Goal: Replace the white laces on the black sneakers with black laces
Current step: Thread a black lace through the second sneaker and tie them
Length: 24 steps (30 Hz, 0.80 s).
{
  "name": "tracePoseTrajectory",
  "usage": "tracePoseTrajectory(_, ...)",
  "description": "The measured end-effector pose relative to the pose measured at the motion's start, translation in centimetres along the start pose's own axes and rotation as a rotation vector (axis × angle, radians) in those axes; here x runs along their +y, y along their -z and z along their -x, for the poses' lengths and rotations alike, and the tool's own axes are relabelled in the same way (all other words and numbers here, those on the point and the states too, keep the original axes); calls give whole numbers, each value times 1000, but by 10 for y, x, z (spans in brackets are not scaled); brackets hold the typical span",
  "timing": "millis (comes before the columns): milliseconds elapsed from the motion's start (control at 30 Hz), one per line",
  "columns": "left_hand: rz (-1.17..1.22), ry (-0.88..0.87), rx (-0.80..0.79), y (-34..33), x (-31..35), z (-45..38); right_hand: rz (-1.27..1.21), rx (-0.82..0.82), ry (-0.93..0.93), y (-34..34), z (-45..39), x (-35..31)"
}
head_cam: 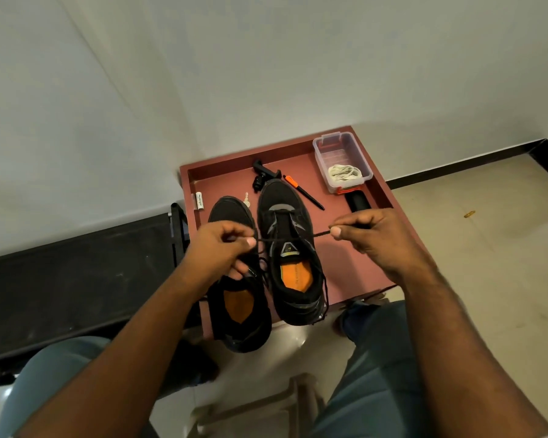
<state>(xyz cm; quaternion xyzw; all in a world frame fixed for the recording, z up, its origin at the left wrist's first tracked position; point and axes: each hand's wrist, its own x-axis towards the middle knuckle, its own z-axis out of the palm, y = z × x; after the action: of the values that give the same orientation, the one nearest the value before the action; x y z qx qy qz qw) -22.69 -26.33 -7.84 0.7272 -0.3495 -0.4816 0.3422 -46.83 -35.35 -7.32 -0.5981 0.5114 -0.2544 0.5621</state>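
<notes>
Two black sneakers with orange insoles stand side by side on a reddish table [345, 257]. The right sneaker [290, 254] has a black lace [317, 234] through its lowest eyelets, stretched taut across the shoe. My left hand [219, 251] pinches one end of that lace over the left sneaker [239, 314], hiding its middle. My right hand [377, 235] pinches the other end to the right of the shoes. Bundled white laces [344, 173] lie in a clear plastic box [336, 147] at the table's back right.
An orange-and-black pen [302, 191], a black clamp [263, 175], a key [246, 199], a small white tube [199, 200] and a black case [358, 200] lie behind the shoes. A dark bench [76, 273] stands left. My knees [380, 358] are below the table edge.
</notes>
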Motion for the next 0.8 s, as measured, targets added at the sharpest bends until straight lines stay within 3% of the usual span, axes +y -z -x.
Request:
tracePoseTrajectory(133, 168, -120, -227, -35, 23, -5, -141, -57, 40, -33, -14, -5)
tracePoseTrajectory(300, 136, -265, -65, -48, 28, -18, -272, 42, 99, -44, -30, -7)
tracePoseTrajectory(433, 83, -331, -33, -49, 21, -28, -273, 77, 75, -52, -41, 0)
tracePoseTrajectory(533, 166, -256, 99, -49, 11, -41, -366, 241, -7, -57, -52, 20)
tracePoseTrajectory(633, 243, -158, 215, -50, 1, -55, -99, 357, -55, -63, -57, 42)
tracePoseTrajectory(800, 153, -131, 261, -64, -15, -82, 551, 180, -65, -91, -62, 54)
